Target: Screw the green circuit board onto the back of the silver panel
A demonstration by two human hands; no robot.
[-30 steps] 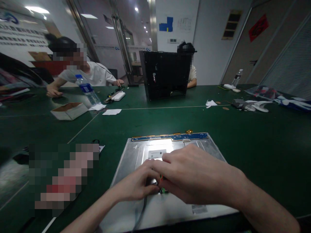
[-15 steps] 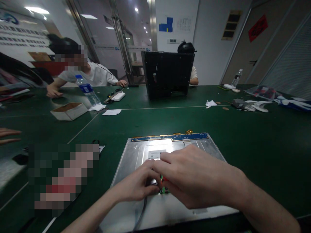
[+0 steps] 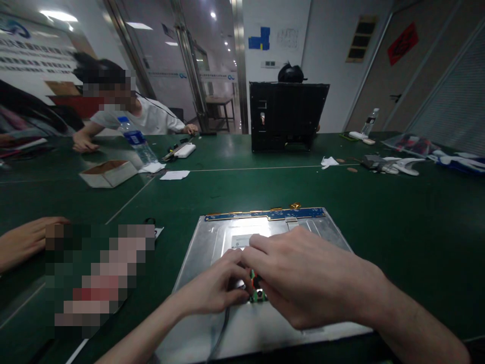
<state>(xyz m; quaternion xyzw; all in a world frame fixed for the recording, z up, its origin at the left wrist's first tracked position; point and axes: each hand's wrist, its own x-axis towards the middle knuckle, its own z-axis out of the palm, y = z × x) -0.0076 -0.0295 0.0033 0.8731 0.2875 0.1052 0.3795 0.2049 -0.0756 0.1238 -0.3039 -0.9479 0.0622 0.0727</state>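
Observation:
A silvery metal panel [image 3: 200, 253] lies flat in front of me, with a blue circuit strip [image 3: 265, 215] along its far edge. My left hand [image 3: 223, 283] rests over the panel's middle, fingers curled at a small green circuit board [image 3: 259, 294]; a dark cable [image 3: 223, 328] runs from beneath it toward the near edge. Bent over the same board from the right is my right hand [image 3: 303, 275], its fingers closed around something red and black, mostly hidden. The fingertips of both hands nearly meet. What my left fingers pinch cannot be made out.
Across the green table [image 3: 242, 189], a black panel [image 3: 288, 116] stands upright with a person behind it. A seated person [image 3: 151, 116] is at the far left, near a bottle [image 3: 136, 141] and an open box [image 3: 109, 174]. Another person's hand [image 3: 30, 240] lies at left.
The upright black panel has shifted right and turned. The other person's hand at left has come further into view. My right fingers have shifted slightly, showing more of the green board.

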